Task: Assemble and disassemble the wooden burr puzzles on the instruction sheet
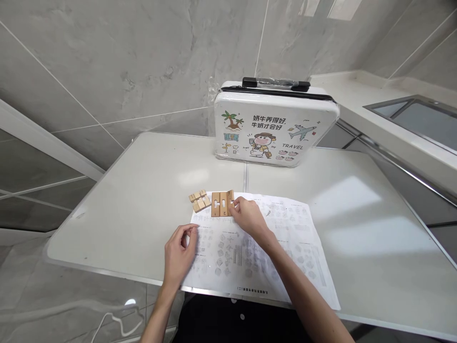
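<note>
A printed instruction sheet lies on the white table in front of me. At its far left corner rest notched wooden puzzle bars: a tidy row and a smaller cluster to the left. My right hand reaches to the row, its fingertips pinched on the rightmost bar. My left hand rests on the sheet's left edge with fingers curled inward, nothing visible in them.
A white cartoon-printed travel case with a black handle stands upright at the table's far edge. A counter with a sink runs along the right. Grey tiled wall lies behind; a white cable lies on the floor.
</note>
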Demonstrator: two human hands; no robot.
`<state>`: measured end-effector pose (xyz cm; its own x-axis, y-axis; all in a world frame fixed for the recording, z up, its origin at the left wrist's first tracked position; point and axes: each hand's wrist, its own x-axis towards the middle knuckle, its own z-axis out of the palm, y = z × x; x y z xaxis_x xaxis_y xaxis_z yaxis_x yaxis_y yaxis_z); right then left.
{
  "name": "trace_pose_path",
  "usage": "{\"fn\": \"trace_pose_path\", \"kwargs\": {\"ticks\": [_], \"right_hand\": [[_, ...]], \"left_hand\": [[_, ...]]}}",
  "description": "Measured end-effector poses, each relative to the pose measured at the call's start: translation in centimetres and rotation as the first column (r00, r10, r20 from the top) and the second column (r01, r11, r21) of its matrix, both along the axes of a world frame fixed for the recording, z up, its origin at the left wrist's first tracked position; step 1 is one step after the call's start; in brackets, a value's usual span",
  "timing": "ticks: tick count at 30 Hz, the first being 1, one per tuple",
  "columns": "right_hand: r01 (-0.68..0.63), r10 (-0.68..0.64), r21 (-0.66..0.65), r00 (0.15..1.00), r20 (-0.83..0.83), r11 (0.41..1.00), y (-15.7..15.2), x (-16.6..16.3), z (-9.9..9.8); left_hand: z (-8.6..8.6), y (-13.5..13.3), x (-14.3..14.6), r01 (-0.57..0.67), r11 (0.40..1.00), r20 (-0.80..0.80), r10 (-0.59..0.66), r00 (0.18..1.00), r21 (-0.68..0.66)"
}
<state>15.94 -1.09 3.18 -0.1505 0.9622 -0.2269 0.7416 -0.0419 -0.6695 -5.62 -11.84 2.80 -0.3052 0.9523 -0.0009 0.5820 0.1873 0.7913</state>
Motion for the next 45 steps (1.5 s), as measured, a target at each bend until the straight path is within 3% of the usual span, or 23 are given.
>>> {"fn": "trace_pose_path", "kwargs": {"ticks": [20,25,28,33,37,41,45], "right_hand": [[-0.013,0.010,0.028,0.992,0.126,1.000,-1.6,0.0,0.6],[0.005,-0.010,0.086,0.998,0.059,0.996,-3.3,1.3,0.8],[0.025,-0.021,0.052,0.997,-0.081,0.998,-5.7,3.5,0.8],[0.137,-0.133,-0.004,0.959,-0.250,0.991,-11.2,8.5,0.1],[0.343,-0.328,-0.001,0.896,-0.298,0.939,-14.3,10.9,-1.2],[0.499,-0.457,0.032,0.816,-0.354,0.866,-15.3,11.2,-2.2],[0.472,-0.428,0.056,0.838,-0.340,0.880,-15.1,11.2,-2.8]], "left_hand": [[0.0,0.1,0.1,0.009,1.000,-0.034,-0.008,0.999,0.011],[0.0,0.2,0.1,0.003,1.000,-0.032,-0.003,0.999,0.000],[0.0,0.2,0.1,0.001,1.000,-0.029,-0.002,1.000,-0.006],[0.0,0.4,0.2,0.006,1.000,-0.036,-0.006,0.999,-0.004],[-0.1,0.5,0.2,0.014,1.000,-0.039,-0.014,0.999,0.003],[-0.3,0.7,0.1,0.020,1.000,-0.043,-0.019,0.999,0.004],[-0.7,0.7,-0.1,0.028,0.999,-0.057,-0.027,0.998,0.018]]}}
